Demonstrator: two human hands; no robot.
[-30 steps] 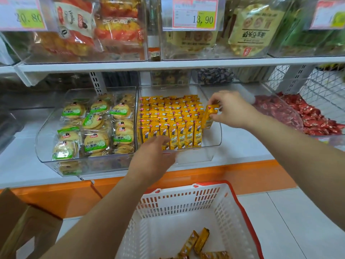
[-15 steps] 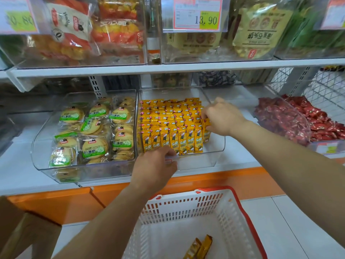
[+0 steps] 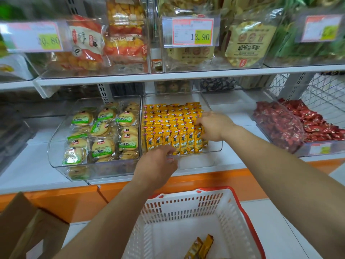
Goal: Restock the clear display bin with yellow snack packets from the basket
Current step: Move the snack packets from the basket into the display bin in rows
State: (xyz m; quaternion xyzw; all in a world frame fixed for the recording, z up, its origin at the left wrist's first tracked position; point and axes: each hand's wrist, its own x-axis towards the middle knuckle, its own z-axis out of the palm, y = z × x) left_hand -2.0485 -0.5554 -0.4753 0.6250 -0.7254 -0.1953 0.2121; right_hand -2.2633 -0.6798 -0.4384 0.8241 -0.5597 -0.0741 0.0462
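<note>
from the head camera: the clear bin (image 3: 205, 156) was packed with upright rows of yellow packets (image 3: 173, 124). the left hand (image 3: 156, 165) curled its fingers over the bin's front edge, gripping it. the right hand (image 3: 214, 126) was inside at the rows' right end, fingers bent against the last packets; whether it gripped one could not be told. below, the white basket (image 3: 186, 204) held a few spare packets (image 3: 202, 246).

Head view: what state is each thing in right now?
bin, partly filled, right side bare.
yellow packets, upright in rows inside the bin.
right hand, in the bin, pinching yellow packets at the front row's end.
left hand, gripping the bin's front rim.
basket, nearly empty, loose packets on its floor.
</note>
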